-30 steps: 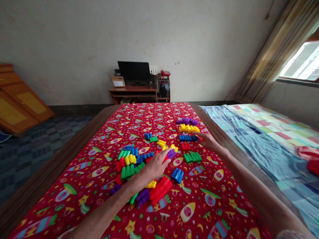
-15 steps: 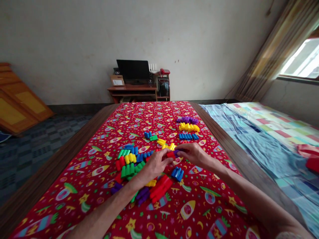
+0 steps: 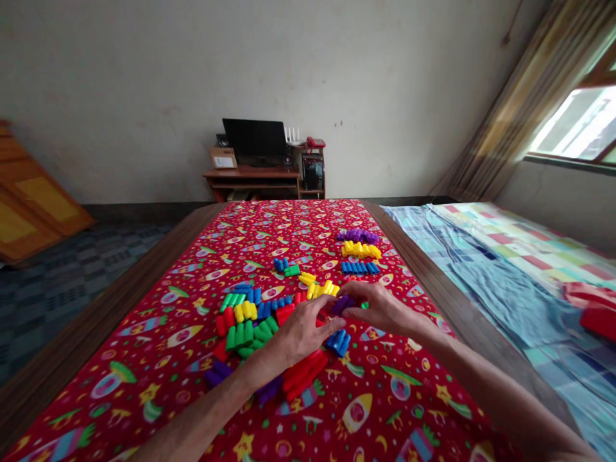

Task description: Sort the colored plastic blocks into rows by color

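My right hand [image 3: 378, 305] curls its fingers and thumb around a purple building block [image 3: 342, 305] made of joined tubes. Close to its left side is my left hand [image 3: 305, 327], with thumb and forefinger stretched apart and the fingertips near the purple block. Something red shows in the gap of that hand, partly covered. Just below the hands lies a blue block [image 3: 338, 342]. Yellow blocks [image 3: 322, 290] sit right behind them. Under and beside my left forearm spreads a mixed pile with green blocks [image 3: 240, 335], red blocks [image 3: 305, 374] and purple blocks [image 3: 217, 372].
Rows of purple blocks [image 3: 359, 236], yellow blocks [image 3: 360, 249] and blue blocks [image 3: 360, 267] line the table's right side. A red patterned cloth [image 3: 269, 224] covers the table. Beyond stands a desk with a monitor [image 3: 255, 141]. A bed [image 3: 486, 269] is at the right.
The red block that showed between both hands is no longer clearly seen there; the purple block now shows more. My left thumb and forefinger have spread apart. The view has shifted slightly.
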Action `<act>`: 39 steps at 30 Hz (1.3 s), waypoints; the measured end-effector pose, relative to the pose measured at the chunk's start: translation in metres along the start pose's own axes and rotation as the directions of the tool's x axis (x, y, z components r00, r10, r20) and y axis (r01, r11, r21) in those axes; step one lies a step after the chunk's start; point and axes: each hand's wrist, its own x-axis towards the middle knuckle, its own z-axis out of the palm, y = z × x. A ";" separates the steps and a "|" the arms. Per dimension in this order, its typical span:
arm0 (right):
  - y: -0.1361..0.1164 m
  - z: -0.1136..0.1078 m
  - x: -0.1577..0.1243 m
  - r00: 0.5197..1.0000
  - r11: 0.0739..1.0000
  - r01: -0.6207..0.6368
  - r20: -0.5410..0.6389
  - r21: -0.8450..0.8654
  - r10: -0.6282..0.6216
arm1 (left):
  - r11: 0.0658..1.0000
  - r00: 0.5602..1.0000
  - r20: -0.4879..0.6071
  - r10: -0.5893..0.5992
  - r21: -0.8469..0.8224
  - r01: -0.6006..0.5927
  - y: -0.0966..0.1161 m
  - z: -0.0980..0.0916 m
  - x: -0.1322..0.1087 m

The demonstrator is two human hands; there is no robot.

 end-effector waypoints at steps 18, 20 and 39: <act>0.050 -0.048 0.040 0.918 0.806 0.086 -0.267 -0.586 -0.292 | 0.883 0.988 -0.026 -0.155 -0.452 0.127 -0.017 0.007 0.005; 0.084 -0.088 0.058 0.924 0.818 -0.037 -0.332 -0.574 -0.191 | 0.881 0.989 -0.009 -0.145 -0.456 0.125 -0.015 0.007 0.005; 0.191 -0.149 0.118 0.965 0.703 -0.252 -0.116 -0.665 0.236 | 0.914 0.994 0.002 -0.111 -0.392 0.103 -0.030 0.009 0.005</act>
